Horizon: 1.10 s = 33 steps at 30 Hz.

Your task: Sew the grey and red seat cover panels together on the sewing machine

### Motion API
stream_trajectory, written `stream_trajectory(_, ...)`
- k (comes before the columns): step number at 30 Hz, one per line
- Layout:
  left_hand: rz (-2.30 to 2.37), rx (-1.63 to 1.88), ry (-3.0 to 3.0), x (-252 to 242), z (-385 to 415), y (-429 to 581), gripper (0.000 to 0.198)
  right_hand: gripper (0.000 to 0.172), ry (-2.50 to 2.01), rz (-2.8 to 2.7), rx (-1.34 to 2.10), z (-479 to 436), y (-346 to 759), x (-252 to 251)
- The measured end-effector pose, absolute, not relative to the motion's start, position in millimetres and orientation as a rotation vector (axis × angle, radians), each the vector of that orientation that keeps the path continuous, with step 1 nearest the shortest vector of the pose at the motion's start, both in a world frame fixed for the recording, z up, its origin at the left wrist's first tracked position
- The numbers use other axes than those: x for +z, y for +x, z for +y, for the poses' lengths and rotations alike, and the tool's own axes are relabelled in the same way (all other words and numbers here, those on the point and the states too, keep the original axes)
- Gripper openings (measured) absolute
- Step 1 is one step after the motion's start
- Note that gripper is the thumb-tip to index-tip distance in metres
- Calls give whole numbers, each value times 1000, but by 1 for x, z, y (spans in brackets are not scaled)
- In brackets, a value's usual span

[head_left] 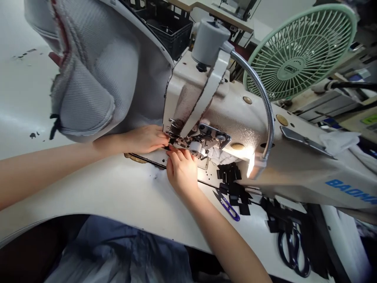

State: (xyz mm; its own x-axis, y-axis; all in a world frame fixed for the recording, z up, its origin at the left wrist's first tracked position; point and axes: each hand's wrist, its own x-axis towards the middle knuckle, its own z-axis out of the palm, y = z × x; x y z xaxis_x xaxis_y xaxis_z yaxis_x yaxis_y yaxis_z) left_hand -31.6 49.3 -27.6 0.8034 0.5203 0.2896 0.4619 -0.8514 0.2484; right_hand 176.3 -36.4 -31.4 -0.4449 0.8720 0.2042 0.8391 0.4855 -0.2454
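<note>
My left hand (145, 138) lies at the needle area of a cream sewing machine (241, 118), fingers curled and pressed together on something small and dark at the presser foot (176, 142). My right hand (181, 169) sits just in front of the foot, fingers bent toward the same spot, touching the small dark piece. What either hand grips is too small to make out. A bulky grey padded fabric piece (91, 67) with red trim stands up behind my left hand.
Small black fabric pieces (232, 184) lie in a heap under the machine arm, with blue thread snips (228, 206) beside them. Dark scissors (293, 251) lie near the table's front right. A green fan (297, 51) stands behind the machine. A gooseneck lamp (256, 163) shines onto the table.
</note>
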Motion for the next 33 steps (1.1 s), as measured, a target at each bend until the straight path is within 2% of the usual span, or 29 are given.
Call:
stream_trajectory(7, 677, 695, 2905, -28, 68, -30, 23, 26, -1446, -2400, 124, -35, 177, -31)
stream_trajectory(18, 691, 692, 2879, -29, 63, -34, 14, 25, -1394, -2375, 113, -32, 177, -32)
stream_trajectory(24, 716, 664, 2817, -33, 68, -32, 20, 24, -1320, -2368, 89, -29, 176, -35)
stream_trajectory(30, 783, 621, 2746, -30, 63, -32, 18, 23, -1291, -2365, 48, -29, 176, -37)
stream_trajectory(33, 869, 602, 2698, -23, 55, -30, 25, 22, -1280, -2358, 38, -30, 175, -38)
